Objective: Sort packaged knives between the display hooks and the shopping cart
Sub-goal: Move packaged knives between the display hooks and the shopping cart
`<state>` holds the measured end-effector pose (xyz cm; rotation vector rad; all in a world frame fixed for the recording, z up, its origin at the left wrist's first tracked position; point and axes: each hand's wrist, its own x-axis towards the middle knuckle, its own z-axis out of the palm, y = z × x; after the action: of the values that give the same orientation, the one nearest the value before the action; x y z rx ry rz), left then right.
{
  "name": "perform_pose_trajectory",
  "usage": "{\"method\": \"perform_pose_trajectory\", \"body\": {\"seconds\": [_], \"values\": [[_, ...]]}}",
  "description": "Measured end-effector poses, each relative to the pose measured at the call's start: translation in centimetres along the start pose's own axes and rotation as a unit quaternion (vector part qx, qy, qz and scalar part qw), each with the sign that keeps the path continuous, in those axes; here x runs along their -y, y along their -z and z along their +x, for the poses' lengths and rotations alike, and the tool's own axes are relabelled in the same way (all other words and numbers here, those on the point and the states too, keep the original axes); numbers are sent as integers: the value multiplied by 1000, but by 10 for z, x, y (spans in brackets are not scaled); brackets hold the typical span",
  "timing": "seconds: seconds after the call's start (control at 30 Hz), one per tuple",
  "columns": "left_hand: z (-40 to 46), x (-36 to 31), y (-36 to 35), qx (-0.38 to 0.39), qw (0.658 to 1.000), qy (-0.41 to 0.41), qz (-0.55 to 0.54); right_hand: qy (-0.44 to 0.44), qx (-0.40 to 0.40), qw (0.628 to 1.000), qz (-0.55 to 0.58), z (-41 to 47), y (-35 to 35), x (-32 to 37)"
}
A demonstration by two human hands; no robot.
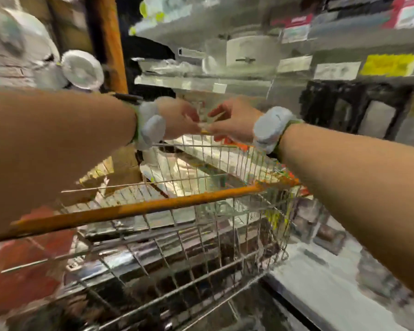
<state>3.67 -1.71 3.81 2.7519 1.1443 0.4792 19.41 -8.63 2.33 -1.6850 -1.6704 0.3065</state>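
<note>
A head-worn camera looks down along two bare forearms stretched forward over a wire shopping cart (182, 225) with an orange handle bar (134, 209); the picture is badly smeared by motion, so fine detail is lost. The left hand (177, 119) and the right hand (234, 121) meet above the far end of the cart, almost touching, each wrist wrapped in a pale padded band; between them sits a thin, pale, partly clear package (207, 124), most likely one of the packaged knives, though no blade or label can be made out. The fingers of both hands look curled inward toward this package as if pinching its edges, but the blur hides exactly which fingers touch it. Two hands on one flat card would steady it, probably to line up its hanging hole; whether it is going to or coming from a hook cannot be told. Behind the hands stand store shelves (201, 80) with white, yellow and red tags; the display hooks themselves are not distinguishable. More flat packages appear to lie in the cart's basket, indistinct.
</note>
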Motion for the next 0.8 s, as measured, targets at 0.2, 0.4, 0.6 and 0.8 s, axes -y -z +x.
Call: {"method": "perform_pose_trajectory", "body": {"seconds": [0.2, 0.4, 0.6, 0.8], "values": [[11, 52, -28, 132, 985, 62, 89, 27, 125, 982, -139, 55, -54, -14], [18, 96, -91, 211, 967, 100, 98, 65, 270, 924, -264, 99, -106, -49], [-3, 126, -131, 246, 952, 147, 109, 102, 376, 849, -356, 122, -167, -88], [-36, 148, -159, 319, 920, 187, 128, 99, 396, 861, -303, 91, -207, -148]]}}
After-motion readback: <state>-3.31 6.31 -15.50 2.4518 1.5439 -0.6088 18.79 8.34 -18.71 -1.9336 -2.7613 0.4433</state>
